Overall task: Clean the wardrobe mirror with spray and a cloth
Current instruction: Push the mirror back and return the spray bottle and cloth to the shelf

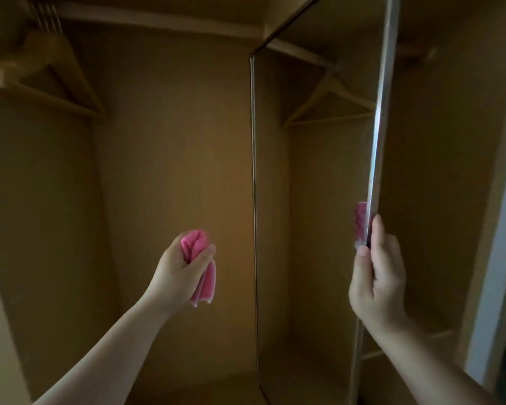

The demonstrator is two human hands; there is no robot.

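My left hand [181, 267] is raised inside the dim wardrobe and grips a bunched pink cloth [200, 270], which hangs a little below my fist. The tall wardrobe mirror [313, 200] is mounted on a door seen almost edge-on to my right. My right hand [377, 276] clasps the door's near edge [376, 159] at mid-height, thumb on the mirror side. The cloth's reflection shows pink in the glass just above that thumb. No spray bottle is in view.
Wooden hangers [56, 71] hang from a rail at the upper left, and they are mirrored in the glass. The wardrobe's back wall [173, 156] is bare. A shelf runs along the top. A pale wall edge [497, 258] stands at the far right.
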